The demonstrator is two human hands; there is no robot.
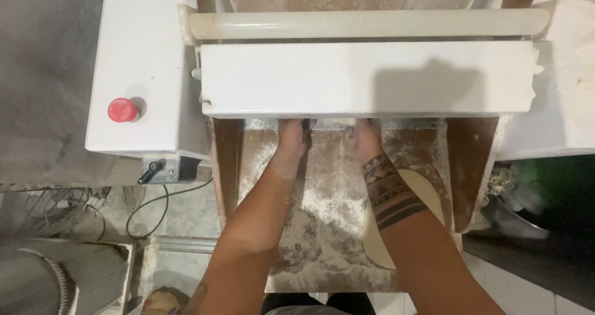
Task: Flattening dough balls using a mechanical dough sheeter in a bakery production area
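Note:
My left hand (pixel 291 142) and my right hand (pixel 367 141) reach side by side under the white front cover (pixel 365 79) of a dough rolling machine. The fingertips of both hands are hidden beneath the cover, so what they touch cannot be seen. Both hands are dusted with flour. They rest over a floured brown tray (pixel 328 197) that slopes toward me. A flat oval sheet of pale dough (pixel 427 194) lies on the tray under my right forearm. A long white roller (pixel 365 25) runs across the top of the machine.
A red round stop button (pixel 123 110) sits on the machine's white left housing, with a black lever (pixel 150 172) and a cable below it. A metal bowl (pixel 514 219) stands at the right. A grey sack lies far left.

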